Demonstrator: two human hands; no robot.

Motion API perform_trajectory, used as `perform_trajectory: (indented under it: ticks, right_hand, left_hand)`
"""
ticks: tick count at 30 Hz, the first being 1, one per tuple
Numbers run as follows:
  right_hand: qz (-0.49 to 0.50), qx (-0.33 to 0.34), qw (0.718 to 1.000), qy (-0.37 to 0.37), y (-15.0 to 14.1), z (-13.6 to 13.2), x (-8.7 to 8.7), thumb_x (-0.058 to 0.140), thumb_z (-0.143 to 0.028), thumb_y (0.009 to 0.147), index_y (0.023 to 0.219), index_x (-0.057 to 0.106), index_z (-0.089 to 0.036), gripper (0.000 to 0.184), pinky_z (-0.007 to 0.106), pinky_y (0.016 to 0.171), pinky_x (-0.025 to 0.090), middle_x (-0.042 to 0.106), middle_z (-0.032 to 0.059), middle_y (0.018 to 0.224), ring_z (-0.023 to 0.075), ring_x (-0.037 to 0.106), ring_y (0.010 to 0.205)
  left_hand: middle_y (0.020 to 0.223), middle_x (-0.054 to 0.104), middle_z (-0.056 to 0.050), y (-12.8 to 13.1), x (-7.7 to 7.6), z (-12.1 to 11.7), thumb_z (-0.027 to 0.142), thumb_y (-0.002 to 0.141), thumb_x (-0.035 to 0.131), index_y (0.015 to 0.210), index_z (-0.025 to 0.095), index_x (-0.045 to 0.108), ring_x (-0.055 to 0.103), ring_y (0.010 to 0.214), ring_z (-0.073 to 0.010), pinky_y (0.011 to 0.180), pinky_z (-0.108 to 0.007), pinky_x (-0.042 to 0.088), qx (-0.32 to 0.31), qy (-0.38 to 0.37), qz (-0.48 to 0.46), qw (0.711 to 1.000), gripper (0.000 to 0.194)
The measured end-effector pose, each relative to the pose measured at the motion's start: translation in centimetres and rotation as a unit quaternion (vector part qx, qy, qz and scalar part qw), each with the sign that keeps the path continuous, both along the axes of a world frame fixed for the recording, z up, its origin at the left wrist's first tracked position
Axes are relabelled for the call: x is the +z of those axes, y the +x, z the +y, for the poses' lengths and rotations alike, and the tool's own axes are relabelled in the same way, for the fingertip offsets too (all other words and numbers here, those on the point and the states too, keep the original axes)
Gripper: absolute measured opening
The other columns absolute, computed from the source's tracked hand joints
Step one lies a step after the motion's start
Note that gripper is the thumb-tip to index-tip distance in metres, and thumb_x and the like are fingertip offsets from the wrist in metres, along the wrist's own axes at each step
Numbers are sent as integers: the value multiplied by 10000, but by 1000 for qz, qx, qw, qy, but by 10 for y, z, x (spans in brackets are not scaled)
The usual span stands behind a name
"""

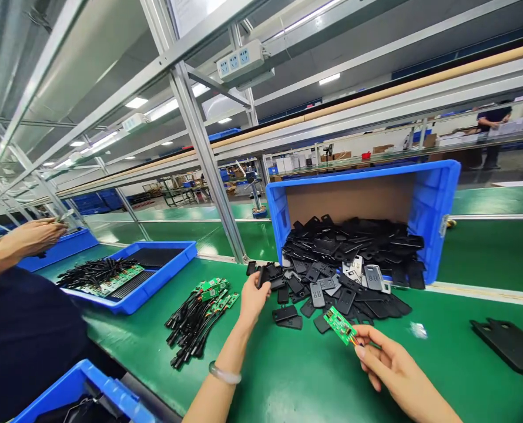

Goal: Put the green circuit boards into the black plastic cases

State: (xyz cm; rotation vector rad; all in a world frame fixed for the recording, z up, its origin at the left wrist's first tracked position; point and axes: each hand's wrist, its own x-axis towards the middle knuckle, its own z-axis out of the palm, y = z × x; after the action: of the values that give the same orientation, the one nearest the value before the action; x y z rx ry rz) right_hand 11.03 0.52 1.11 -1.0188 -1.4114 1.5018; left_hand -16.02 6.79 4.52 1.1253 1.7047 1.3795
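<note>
My right hand (pixel 385 358) pinches a small green circuit board (pixel 339 325) at its wired end, tilted above the bench. With a bracelet on its wrist, my left hand (pixel 255 294) is closed on a black plastic cover (pixel 262 276) at the left edge of a heap of similar covers (pixel 327 282). Some covers in the heap are grey. The heap spills out of a blue bin (pixel 438 217) lying on its side. Left of my left hand lies a bundle of green boards with black cables (pixel 200 323).
A co-worker's hands (pixel 34 235) are at the far left, near a blue tray (pixel 133 302) of cabled boards. Another blue bin (pixel 111 393) stands at bottom left. Black flat parts (pixel 508 346) and a small clear plastic piece (pixel 418 330) lie at right. A metal post (pixel 208 141) rises behind.
</note>
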Motion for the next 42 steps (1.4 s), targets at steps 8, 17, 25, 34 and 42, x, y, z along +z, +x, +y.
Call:
perform_trajectory:
  ticks: [8,17,25,34,42]
  right_hand:
    - [45,-105,993,39,8,9,0,642,-528,704,989,542,-180,460,208,403,443,517,12,740,127,521,581]
    - [-73,-98,989,78,12,12,-5,536,-451,810,1107,547,-185,398,203,412,435,575,37,818,139,533,625]
    - [-173,-135,959,181,20,8,6,480,-391,867,1152,578,-216,348,231,512,474,585,38,809,141,546,636]
    - [-137,-83,977,141,16,7,0,494,-406,859,1154,599,-247,351,208,416,480,478,25,810,131,529,602]
    - [-214,-97,933,272,18,7,-6,508,-284,874,1130,628,-296,283,255,631,498,550,32,850,154,569,721]
  left_hand:
    - [687,629,-49,122,-23,-28,292,800,598,809,112,584,606,606,-90,629,-210,504,-203,-81,-390,894,182]
    - [924,690,-119,114,-37,-39,304,733,684,950,119,590,661,842,-212,747,-303,496,-311,-78,-502,804,300]
    - [780,668,-31,118,-41,-39,329,756,679,900,142,609,629,684,-115,652,-239,508,-257,-54,-507,821,247]
    - [930,650,-22,123,-41,-44,130,610,781,1074,201,544,611,838,-137,762,-251,476,-274,2,-421,865,526]
    - [1025,654,-64,127,-41,-49,108,650,747,1109,196,511,607,930,-160,869,-301,443,-285,28,-395,873,523]
